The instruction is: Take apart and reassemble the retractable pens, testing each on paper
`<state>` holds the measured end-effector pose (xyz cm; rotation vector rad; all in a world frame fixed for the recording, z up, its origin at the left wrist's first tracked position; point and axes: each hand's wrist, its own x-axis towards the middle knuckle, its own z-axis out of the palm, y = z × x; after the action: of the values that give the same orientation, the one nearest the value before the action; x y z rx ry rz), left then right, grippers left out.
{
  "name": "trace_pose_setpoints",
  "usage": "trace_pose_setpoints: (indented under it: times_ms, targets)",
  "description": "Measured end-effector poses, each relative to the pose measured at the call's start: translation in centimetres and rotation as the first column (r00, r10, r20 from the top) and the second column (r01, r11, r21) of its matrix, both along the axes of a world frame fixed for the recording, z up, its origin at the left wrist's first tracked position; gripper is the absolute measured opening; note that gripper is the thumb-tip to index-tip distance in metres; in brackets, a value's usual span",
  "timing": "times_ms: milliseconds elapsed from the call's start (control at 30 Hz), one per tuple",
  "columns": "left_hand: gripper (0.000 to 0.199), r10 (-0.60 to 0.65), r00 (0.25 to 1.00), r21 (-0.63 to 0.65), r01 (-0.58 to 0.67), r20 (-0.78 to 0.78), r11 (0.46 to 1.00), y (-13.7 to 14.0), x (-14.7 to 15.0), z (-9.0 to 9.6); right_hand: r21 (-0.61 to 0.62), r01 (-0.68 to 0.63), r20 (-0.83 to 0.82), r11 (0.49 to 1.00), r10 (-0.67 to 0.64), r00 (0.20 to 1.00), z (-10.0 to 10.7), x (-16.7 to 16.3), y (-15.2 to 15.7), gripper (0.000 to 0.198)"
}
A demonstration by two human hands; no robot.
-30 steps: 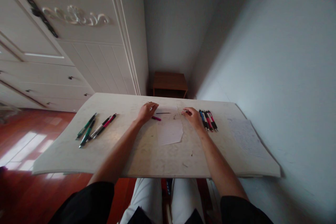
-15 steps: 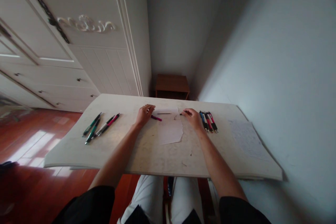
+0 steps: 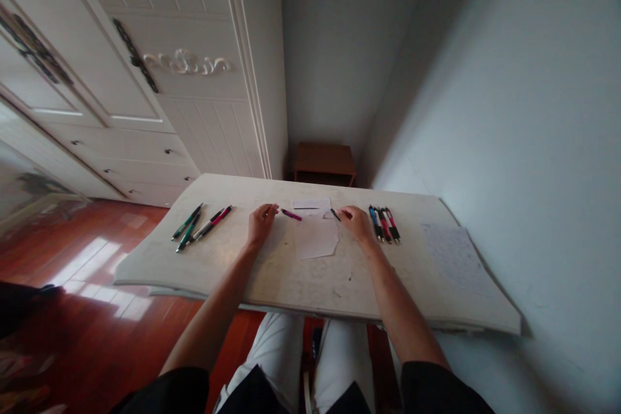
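My left hand (image 3: 262, 222) is over the middle of the table, its fingers pinched together. What they hold, if anything, is too small to make out. Just right of those fingertips lies a pink pen barrel (image 3: 292, 214) with a dark end, touching the paper. My right hand (image 3: 354, 221) pinches a short dark pen part (image 3: 335, 215) above the right edge of the white paper sheet (image 3: 315, 239). A thin dark pen refill (image 3: 306, 208) lies across the top of the sheet. A small curled mark or bit near the right fingers is unclear.
Several green, silver and pink pens (image 3: 200, 228) lie on the left of the white table (image 3: 272, 284). A row of pens (image 3: 384, 225) sits right of my right hand. A written sheet (image 3: 456, 255) rests by the wall. A white wardrobe stands left, a brown stool (image 3: 324, 158) behind.
My left hand has drawn back left from the pink barrel, which now shows more fully. In my right fingers more of the dark pen part is visible. The camera view has shifted slightly.
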<state>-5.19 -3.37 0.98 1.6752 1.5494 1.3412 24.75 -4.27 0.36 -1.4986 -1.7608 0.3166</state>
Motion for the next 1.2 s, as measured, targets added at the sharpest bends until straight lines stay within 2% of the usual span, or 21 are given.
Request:
trace_pose_setpoints:
  times_ms: [100, 167, 300, 433, 600, 800, 967, 1200]
  targets:
    - [0.04, 0.034, 0.999, -0.009, -0.033, 0.021, 0.999, -1.1, -0.2, 0.2, 0.018, 0.032, 0.022, 0.999, -0.033, 0.999, -0.1, 0.1, -0.4, 0.036]
    - [0.037, 0.079, 0.997, -0.002, -0.079, -0.023, 0.997, -2.0, -0.4, 0.2, 0.027, 0.064, 0.011, 0.998, -0.065, 0.998, 0.1, 0.1, -0.6, 0.043]
    - [0.039, 0.202, 0.973, 0.012, -0.201, -0.108, 0.979, -3.6, -0.7, 0.4, 0.01, 0.132, -0.089, 0.991, -0.131, 0.987, 1.0, 0.0, -1.8, 0.052]
    - [0.038, 0.204, 0.97, 0.019, -0.203, -0.131, 0.979, -4.6, -0.7, 0.7, 0.012, 0.17, -0.199, 0.985, -0.164, 0.966, 2.1, -0.6, -4.9, 0.057]
    - [0.038, 0.115, 0.962, -0.041, -0.129, -0.246, 0.991, -4.8, -0.4, 0.5, -0.043, 0.114, -0.31, 0.993, -0.122, 0.943, 1.9, -1.4, -10.7, 0.059]
    - [0.043, 0.115, 0.97, -0.022, -0.123, -0.214, 0.992, -4.5, -0.5, 0.2, -0.126, 0.034, -0.388, 0.991, -0.08, 0.918, 0.1, -0.9, -16.4, 0.06]
    - [0.054, 0.117, 0.978, -0.015, -0.121, -0.171, 0.993, -4.6, -0.8, 0.5, -0.166, -0.076, -0.435, 0.983, -0.004, 0.9, -0.6, 0.0, -17.8, 0.063]
    - [0.059, 0.174, 0.985, -0.063, -0.175, -0.021, 0.983, -4.6, -1.4, 0.1, -0.196, -0.183, -0.395, 0.963, 0.093, 0.914, 0.0, -0.7, -17.6, 0.067]
